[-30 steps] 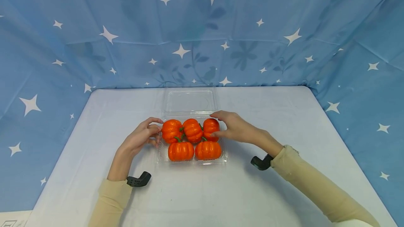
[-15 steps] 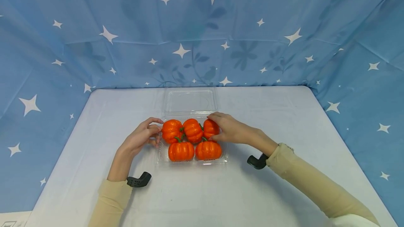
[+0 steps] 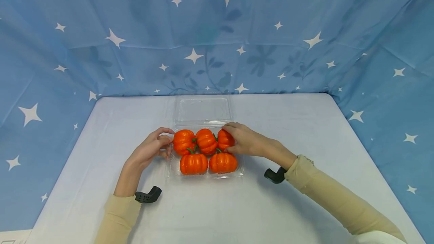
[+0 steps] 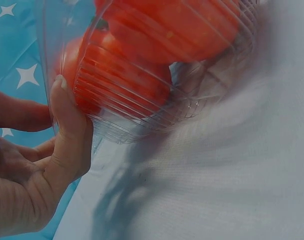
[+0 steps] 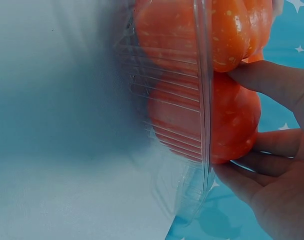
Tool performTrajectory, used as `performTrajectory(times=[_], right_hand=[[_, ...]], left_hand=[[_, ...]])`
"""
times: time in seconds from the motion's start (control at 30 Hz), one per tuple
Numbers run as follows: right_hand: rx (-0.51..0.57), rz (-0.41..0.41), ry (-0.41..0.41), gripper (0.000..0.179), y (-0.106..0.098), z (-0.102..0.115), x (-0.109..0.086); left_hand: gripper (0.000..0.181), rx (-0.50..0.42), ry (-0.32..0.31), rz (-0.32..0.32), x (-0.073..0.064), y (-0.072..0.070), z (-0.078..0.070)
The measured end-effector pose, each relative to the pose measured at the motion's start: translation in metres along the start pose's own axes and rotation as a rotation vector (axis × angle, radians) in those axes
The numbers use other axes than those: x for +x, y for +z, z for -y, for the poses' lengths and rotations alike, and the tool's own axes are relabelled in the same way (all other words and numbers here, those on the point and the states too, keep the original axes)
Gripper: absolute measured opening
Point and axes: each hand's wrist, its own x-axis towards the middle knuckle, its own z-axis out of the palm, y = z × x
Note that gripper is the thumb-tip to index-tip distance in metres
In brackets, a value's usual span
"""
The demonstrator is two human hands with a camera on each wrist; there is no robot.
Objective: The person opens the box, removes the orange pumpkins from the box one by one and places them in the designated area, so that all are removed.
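Observation:
Several small orange pumpkins with green stems sit in two rows in a clear plastic clamshell box (image 3: 225, 176), its lid (image 3: 204, 109) laid open toward the back. My left hand (image 3: 148, 148) pinches the box's left rim, the thumb on the ribbed outer wall in the left wrist view. At the other end, my right hand (image 3: 250, 140) holds the back right pumpkin (image 3: 223, 139) between thumb and fingers. In the right wrist view this pumpkin (image 5: 236, 117) stands partly above the rim, its lower part inside the box. The front right pumpkin (image 3: 223, 162) lies just before it.
A white cloth covers the table (image 3: 203, 214) around the box. Behind and at the sides hangs a blue curtain (image 3: 142, 22) with white stars. Each wrist carries a black camera mount, the left one (image 3: 148, 195) low over the cloth.
My right hand has moved slightly left and closed its thumb and fingers around the back right pumpkin. The left hand stays at the box's rim.

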Motion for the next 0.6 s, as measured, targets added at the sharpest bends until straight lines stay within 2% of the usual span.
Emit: performTrajectory(times=[0.37,0.6], right_hand=[[-0.028,-0.011,0.006,0.067,-0.0014,0.0002,-0.0038],[-0.047,-0.047,-0.052,0.063,-0.0017,0.0005,-0.0049]], left_hand=[[0.037,-0.005,0.003,0.001,0.001,0.0021,-0.0003],[0.038,-0.003,0.01,-0.008,-0.0027,0.0012,-0.002]])
